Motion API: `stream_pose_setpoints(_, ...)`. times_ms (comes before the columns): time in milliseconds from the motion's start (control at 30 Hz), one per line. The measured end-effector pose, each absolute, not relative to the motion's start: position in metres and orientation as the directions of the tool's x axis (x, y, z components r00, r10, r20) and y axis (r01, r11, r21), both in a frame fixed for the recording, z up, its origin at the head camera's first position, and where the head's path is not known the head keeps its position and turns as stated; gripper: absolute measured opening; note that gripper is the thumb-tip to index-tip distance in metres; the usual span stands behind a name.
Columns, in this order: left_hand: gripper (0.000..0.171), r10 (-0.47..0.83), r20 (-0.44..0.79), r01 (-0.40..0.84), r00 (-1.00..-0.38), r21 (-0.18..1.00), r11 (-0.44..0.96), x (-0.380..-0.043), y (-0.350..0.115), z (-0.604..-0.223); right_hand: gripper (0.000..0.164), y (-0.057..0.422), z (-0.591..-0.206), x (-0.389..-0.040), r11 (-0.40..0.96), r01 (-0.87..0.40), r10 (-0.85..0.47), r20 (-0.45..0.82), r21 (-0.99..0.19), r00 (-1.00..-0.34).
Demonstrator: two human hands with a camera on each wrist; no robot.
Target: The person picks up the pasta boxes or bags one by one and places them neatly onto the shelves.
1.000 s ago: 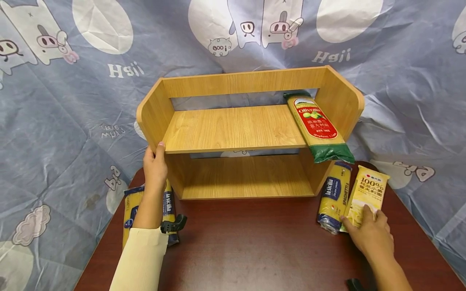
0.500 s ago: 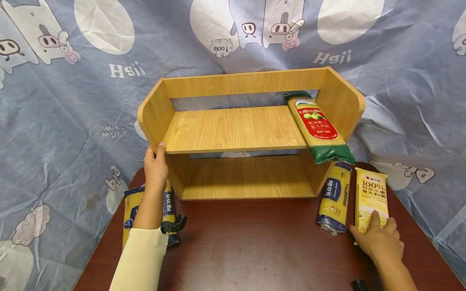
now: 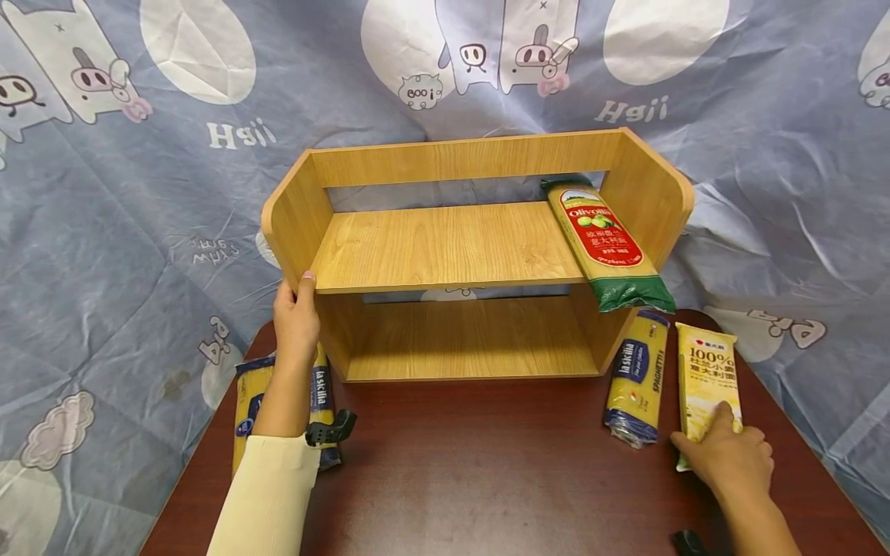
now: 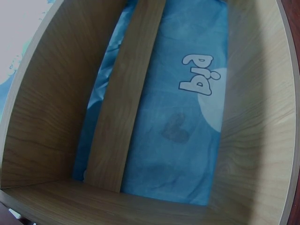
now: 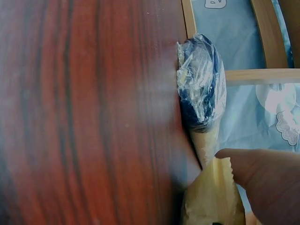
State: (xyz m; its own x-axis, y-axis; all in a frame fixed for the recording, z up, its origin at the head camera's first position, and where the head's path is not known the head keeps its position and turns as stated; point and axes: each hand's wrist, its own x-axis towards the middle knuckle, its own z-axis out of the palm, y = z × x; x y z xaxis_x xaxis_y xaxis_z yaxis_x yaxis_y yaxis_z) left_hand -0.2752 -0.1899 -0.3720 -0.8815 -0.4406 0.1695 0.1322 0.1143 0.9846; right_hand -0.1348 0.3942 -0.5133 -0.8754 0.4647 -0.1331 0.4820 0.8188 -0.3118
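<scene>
At the left in the head view, my left hand (image 3: 297,324) grips the left side panel of a two-tier wooden shelf (image 3: 445,247), thumb at the front edge. My right hand (image 3: 730,455) holds the near end of a yellow spaghetti packet (image 3: 709,371) lying on the table, thumb at its left edge and index finger on top. In the right wrist view, the thumb (image 5: 262,173) lies against the packet's crimped end (image 5: 215,197). The left wrist view shows the shelf's inside (image 4: 253,117); the left hand is hidden there.
A green-ended Olivoilà spaghetti packet (image 3: 603,239) lies on the upper shelf at right, overhanging the front. A blue-and-yellow La Sicilia spaghetti packet (image 3: 636,378) lies beside the shelf's right side. More such packets (image 3: 253,394) lie left, partly behind the left arm. Patterned cloth (image 3: 174,193) hangs behind.
My right hand has moved slightly right and toward me, turning the yellow spaghetti packet straighter and away from the La Sicilia packet. My left hand has stayed on the shelf.
</scene>
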Motion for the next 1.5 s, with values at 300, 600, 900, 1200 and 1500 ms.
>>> stream_pose_setpoints(300, 0.048, -0.440, 0.164, 0.126, -0.883, 0.985, 0.114, -0.277, -0.190, -0.372, 0.101, 0.388, -0.509, -0.129, 0.790, 0.499, 0.481, -0.144, -0.356, -0.865)
stream_pose_setpoints(600, 0.048, -0.436, 0.157, 0.120, -0.886, 0.987, 0.110, -0.274, -0.190, -0.371, 0.077, 0.384, -0.508, -0.121, 0.766, 0.453, 0.515, 0.012, -0.456, -0.857)
stream_pose_setpoints(900, 0.047, -0.438, 0.175, 0.141, -0.882, 0.984, 0.110, -0.274, -0.189, -0.372, 0.064, 0.380, -0.507, -0.114, 0.757, 0.428, 0.530, 0.080, -0.493, -0.844)
stream_pose_setpoints(1200, 0.048, -0.440, 0.168, 0.131, -0.882, 0.985, 0.114, -0.275, -0.190, -0.373, 0.057, 0.376, -0.505, -0.108, 0.734, 0.408, 0.554, 0.131, -0.543, -0.822)
stream_pose_setpoints(1500, 0.049, -0.435, 0.161, 0.124, -0.886, 0.986, 0.112, -0.273, -0.190, -0.371, 0.053, 0.368, -0.501, -0.103, 0.724, 0.374, 0.560, 0.177, -0.580, -0.809)
